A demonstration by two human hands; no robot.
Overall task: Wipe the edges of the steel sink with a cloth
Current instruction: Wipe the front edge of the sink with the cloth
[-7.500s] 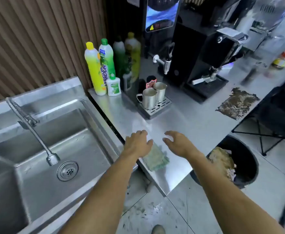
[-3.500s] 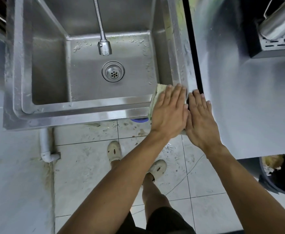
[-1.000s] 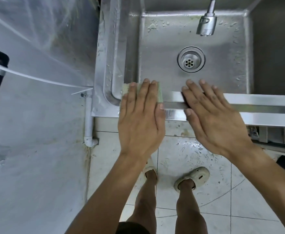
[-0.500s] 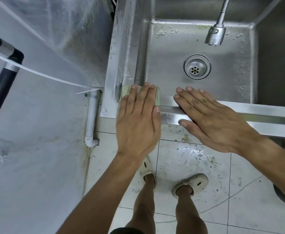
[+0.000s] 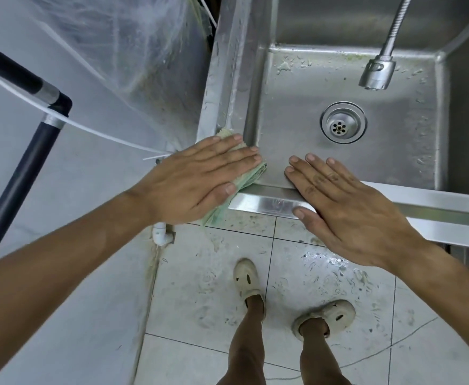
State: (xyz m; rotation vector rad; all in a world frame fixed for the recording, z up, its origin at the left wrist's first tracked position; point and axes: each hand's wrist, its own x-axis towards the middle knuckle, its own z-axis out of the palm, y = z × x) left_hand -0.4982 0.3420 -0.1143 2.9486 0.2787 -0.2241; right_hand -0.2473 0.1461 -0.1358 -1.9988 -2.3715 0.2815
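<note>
The steel sink fills the upper right, with wet walls, a drain in its floor and a hose tap head hanging over it. A folded pale green cloth lies on the sink's front-left corner. My left hand presses flat on the cloth with straight fingers pointing right. My right hand rests flat on the front rim just right of the cloth, fingers straight, holding nothing.
Clear plastic sheeting hangs left of the sink beside a black pipe and a thin white tube. A white drain pipe drops below the corner. Wet tiled floor and my two feet in beige clogs lie below.
My left hand has slid the cloth left onto the front-left corner of the rim and turned its fingers to the right. My right hand stays flat on the front rim.
</note>
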